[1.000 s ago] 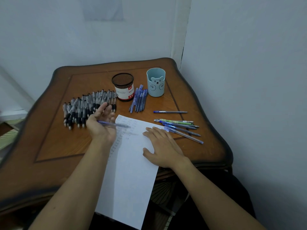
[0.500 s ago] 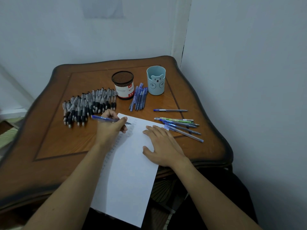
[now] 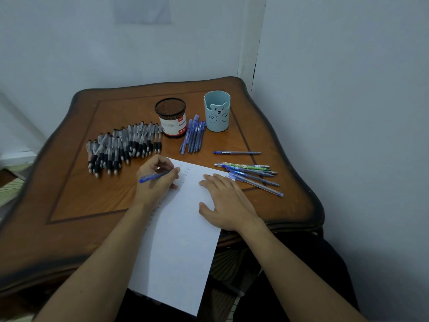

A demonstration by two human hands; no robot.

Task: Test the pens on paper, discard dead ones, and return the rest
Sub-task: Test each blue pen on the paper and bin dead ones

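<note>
While the left hand [image 3: 155, 182] gripped a blue pen [image 3: 152, 177] between its curled fingers and thumb, the pen's writing end pointed at the far left corner of the white paper [image 3: 176, 242], beside faint rows of small marks (too small to read); whether the tip touched the sheet could not be told. The right hand [image 3: 226, 203] lay flat and relaxed, fingers straight, pressing on the sheet's right edge. The paper rested on the wooden table [image 3: 69, 196] and hung over its near edge. To the far left of the writing hand lay a wide heap of black-grip pens [image 3: 120, 147]. Beyond the sheet stood a black mesh cup [image 3: 171, 120] and, to its right, a pale blue bear cup [image 3: 217, 111], with a bundle of blue pens [image 3: 193, 137] lying between them. Right of the sheet lay a single pen [image 3: 236, 152] and, nearer, a loose cluster of mixed pens [image 3: 251, 174] just beside the right fingertips.
</note>
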